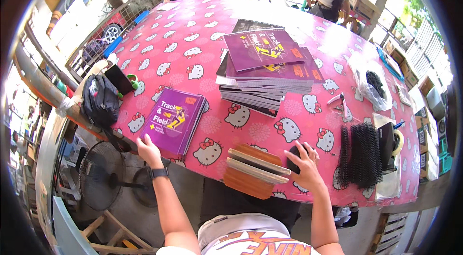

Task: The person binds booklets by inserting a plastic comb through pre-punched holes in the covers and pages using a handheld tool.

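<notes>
A small stack of purple spiral-bound notebooks point(176, 115) lies at the left near edge of the table. My left hand point(150, 151) rests at its lower left corner, fingers stretched out against the edge. My right hand point(306, 166) has its fingers curved over a black rounded object point(292, 159), whose kind is mostly hidden under the palm. Just left of it, at the table's near edge, sits a wooden block point(255, 170) with two pale upright strips. Farther back, a taller, unevenly piled stack of notebooks point(265, 55) has purple covers on top and page edges facing me.
Pink-handled pliers point(343, 107) lie right of the tall stack. Black spiral binding coils point(359, 154) and a tape roll point(398, 142) are at the right. A plastic bag point(374, 86) lies beyond. A dark bag point(100, 100) hangs at the left edge, above a fan point(101, 175).
</notes>
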